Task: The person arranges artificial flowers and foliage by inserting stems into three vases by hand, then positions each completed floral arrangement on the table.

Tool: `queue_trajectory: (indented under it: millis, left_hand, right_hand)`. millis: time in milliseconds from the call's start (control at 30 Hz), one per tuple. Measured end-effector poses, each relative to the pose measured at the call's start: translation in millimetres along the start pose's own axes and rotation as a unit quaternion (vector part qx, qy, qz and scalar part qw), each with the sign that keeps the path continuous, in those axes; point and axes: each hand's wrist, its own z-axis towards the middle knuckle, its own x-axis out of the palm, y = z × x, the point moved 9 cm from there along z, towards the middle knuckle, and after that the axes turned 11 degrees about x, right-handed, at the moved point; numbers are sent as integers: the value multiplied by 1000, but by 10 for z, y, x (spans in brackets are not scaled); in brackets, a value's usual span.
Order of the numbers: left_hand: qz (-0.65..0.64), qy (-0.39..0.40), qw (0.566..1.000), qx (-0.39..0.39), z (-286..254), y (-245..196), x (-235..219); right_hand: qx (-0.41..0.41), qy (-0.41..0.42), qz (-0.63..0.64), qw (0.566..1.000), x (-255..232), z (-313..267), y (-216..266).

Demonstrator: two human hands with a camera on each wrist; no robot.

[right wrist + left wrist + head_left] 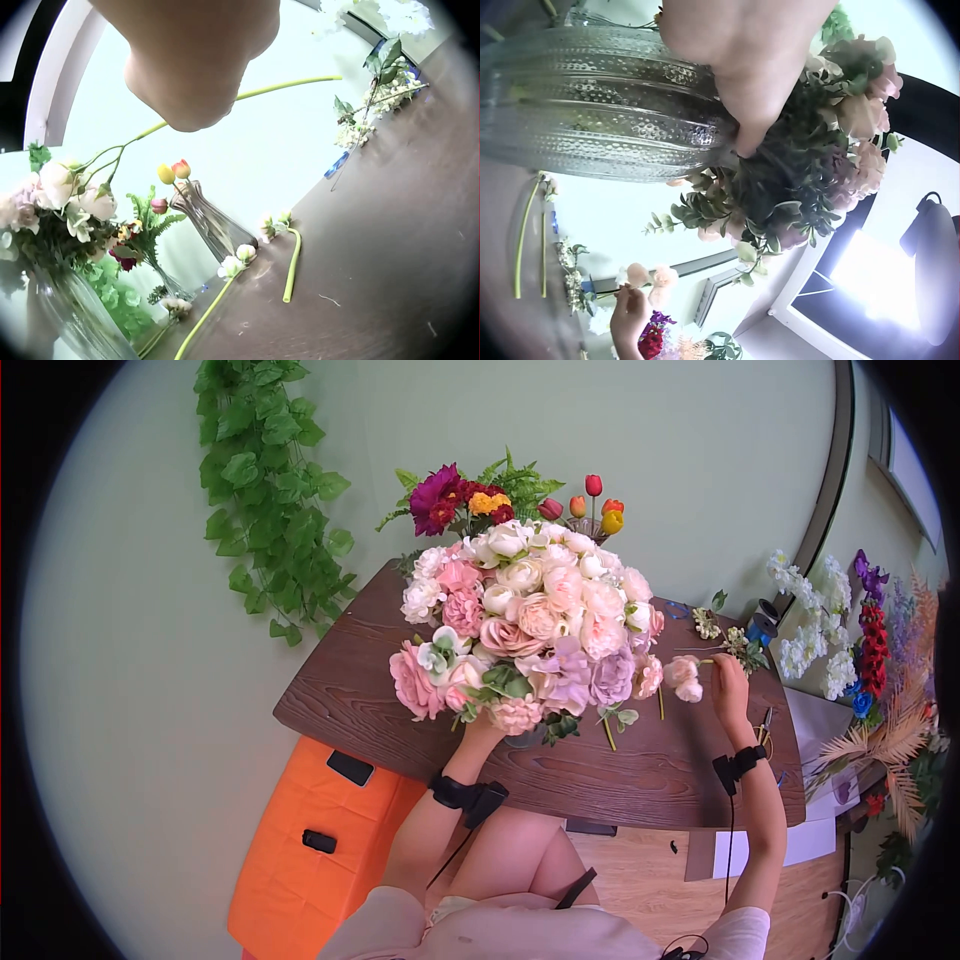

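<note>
A large bouquet (545, 615) of pink, white and lilac flowers stands in a ribbed glass vase (607, 105). My left hand (742, 60) holds the vase at its rim, the thumb against the foliage (780, 180); the bouquet hides most of that hand from above. Out to the right, my right hand (730, 695) pinches the green stem (289, 86) of a pale pink flower sprig (684, 678). The sprig's blooms point toward the bouquet, and the bare end of its stem sticks out past the hand in the right wrist view.
Short cut sprigs (292, 262) lie on the dark wooden table (340, 680). Tulips in a slim glass vase (214, 225) stand behind the bouquet. White-berry sprigs (742, 647), wire spools (762, 625) and pliers (765, 728) sit at the right. An orange stool (310, 800) carries a phone (350, 767).
</note>
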Motion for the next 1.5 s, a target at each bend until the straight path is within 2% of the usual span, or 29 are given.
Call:
queue_trajectory:
  millis: [67,100,133,200,233,267,300,333,367,400,467,567,600,733,833,867,933,1033,1167,1267,1500]
  left_hand:
    - [-155,1,980,-123,-172,286,153]
    - [-180,-49,975,-121,-219,356,143]
    - [-181,-50,975,-121,-256,427,150]
    - [-174,-29,976,-129,-322,594,212]
    - [-183,-46,964,-186,-451,993,279]
    - [-183,-46,964,-185,-432,981,274]
    - [-177,-46,966,-183,22,1001,489]
    - [-171,-46,967,-181,-274,954,294]
    - [-165,-45,969,-180,-663,898,87]
    - [-159,-45,970,-178,-493,888,199]
    - [-147,-44,972,-177,-753,804,109]
    - [-130,-41,975,-173,-1044,704,-84]
    - [-124,-40,976,-172,-220,750,377]
    - [-101,-37,980,-167,-96,658,401]
    - [-82,-34,983,-160,-830,473,-67]
    - [-75,-34,984,-158,-703,534,31]
    - [-63,-31,986,-154,-799,438,7]
    - [-45,-28,988,-147,-444,330,316]
    - [-21,-27,990,-139,-367,222,396]
    - [-2,-27,991,-133,-473,86,367]
    - [41,-22,992,-119,-205,-77,473]
  right_hand:
    - [65,-25,31,997,-120,32,-87]
    - [94,-24,64,993,-94,7,-248]
    - [93,-24,64,993,-68,-14,-340]
    - [162,-56,114,979,-82,-57,-628]
    - [118,-108,51,986,-296,28,-306]
    - [117,-109,51,986,-315,63,-289]
    - [169,-114,83,975,-330,76,-380]
    - [220,-119,114,961,-327,77,-472]
    - [228,-115,151,955,-302,101,-530]
    - [227,-115,151,955,-334,166,-412]
    - [230,-147,311,910,-509,287,-72]
    - [210,-150,339,904,-655,390,183]
    - [196,-160,356,900,-727,420,288]
    - [176,-186,353,900,-1031,539,722]
    - [149,-241,364,887,-1267,580,926]
    - [148,-242,364,887,-1306,601,973]
    - [131,-260,438,850,-1407,611,1032]
    - [117,-250,502,820,-1485,633,1159]
    - [79,-204,579,785,-1530,656,1359]
    - [79,-197,594,776,-1554,660,1497]
    - [61,-155,622,765,-1523,703,1720]
